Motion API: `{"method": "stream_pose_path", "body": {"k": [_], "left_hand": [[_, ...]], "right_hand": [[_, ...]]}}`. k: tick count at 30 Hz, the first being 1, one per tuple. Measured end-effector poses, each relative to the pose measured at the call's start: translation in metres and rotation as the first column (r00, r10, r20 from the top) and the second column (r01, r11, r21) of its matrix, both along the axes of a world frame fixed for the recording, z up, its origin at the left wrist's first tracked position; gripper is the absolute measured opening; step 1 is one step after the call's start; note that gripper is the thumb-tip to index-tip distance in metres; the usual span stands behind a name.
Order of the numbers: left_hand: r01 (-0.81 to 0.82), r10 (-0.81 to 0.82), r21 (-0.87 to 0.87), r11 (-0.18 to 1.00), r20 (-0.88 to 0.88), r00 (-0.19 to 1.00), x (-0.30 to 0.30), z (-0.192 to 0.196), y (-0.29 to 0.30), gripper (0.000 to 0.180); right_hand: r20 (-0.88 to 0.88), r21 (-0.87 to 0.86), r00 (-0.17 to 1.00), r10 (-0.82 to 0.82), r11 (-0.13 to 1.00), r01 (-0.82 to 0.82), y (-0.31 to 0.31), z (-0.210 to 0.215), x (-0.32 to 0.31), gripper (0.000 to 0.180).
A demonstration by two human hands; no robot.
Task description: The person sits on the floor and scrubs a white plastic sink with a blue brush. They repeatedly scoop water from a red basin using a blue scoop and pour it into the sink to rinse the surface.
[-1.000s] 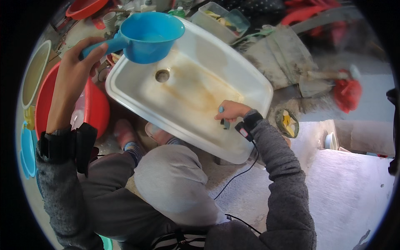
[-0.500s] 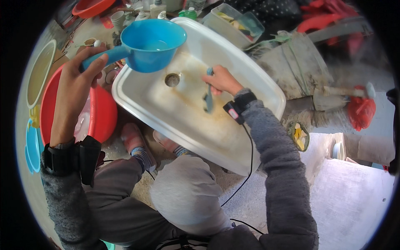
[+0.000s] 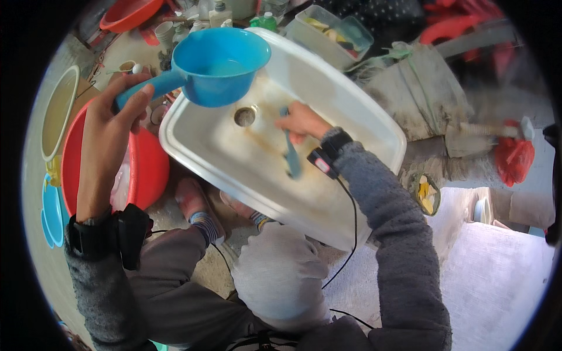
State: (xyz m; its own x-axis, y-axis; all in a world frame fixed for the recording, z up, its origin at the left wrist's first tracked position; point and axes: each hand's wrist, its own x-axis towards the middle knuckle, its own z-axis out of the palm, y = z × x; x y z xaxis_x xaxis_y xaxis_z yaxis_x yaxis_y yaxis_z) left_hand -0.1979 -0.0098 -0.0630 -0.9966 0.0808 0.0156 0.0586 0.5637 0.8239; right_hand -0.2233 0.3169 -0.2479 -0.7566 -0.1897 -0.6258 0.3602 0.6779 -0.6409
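Observation:
My left hand [image 3: 114, 120] is wrapped round the handle of a blue plastic water dipper [image 3: 219, 88]. The dipper hangs over the far left rim of a white basin [image 3: 345, 82], with some clear liquid in it. Inside the basin, my right hand [image 3: 304, 121] grips a slim blue-grey brush [image 3: 290, 149], its lower end smeared by motion. That end points down at the stained basin floor, close to it; whether it touches I cannot tell. A round drain [image 3: 244, 116] lies left of the brush, with brownish stains around it.
A red tub [image 3: 149, 164] stands left of the basin, near a cream-rimmed bowl [image 3: 50, 111] and light-blue basins [image 3: 52, 210]. Bottles [image 3: 219, 14] and a clear plastic box [image 3: 322, 41] sit beyond. A black cable [image 3: 355, 234] hangs from my right wrist.
My right hand and the brush have shifted slightly left and down within the basin. The dipper appears a little farther right, while the whole view has also moved slightly.

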Motion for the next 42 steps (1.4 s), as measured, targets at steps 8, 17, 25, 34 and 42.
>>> {"method": "stream_pose_path", "body": {"k": [8,17,25,34,42], "left_hand": [[-0.062,0.065,0.037,0.997,-0.057,0.996,-0.001,0.001,-0.004,0.033],[-0.146,0.15,0.076,0.986,-0.045,0.988,-0.004,0.002,-0.012,0.034],[-0.166,0.166,0.004,0.986,-0.063,0.984,-0.001,0.006,-0.01,0.028],[-0.208,0.193,-0.294,0.933,-0.081,0.978,-0.001,-0.003,-0.021,0.028],[-0.179,0.109,-0.439,0.881,-0.18,0.978,0.0,-0.009,-0.032,0.032]], "right_hand": [[0.005,-0.152,0.973,-0.229,0.962,0.228,-0.033,-0.06,0.011,0.033],[0.023,-0.139,0.979,-0.204,0.969,0.205,-0.016,-0.002,-0.034,0.033],[-0.029,-0.5,0.765,-0.644,0.672,0.547,-0.041,-0.036,-0.056,0.03],[0.064,-0.667,0.864,-0.499,0.623,0.409,-0.05,-0.068,-0.025,0.021],[-0.127,-0.575,0.992,0.009,0.814,-0.081,-0.025,-0.039,0.012,0.022]]}}
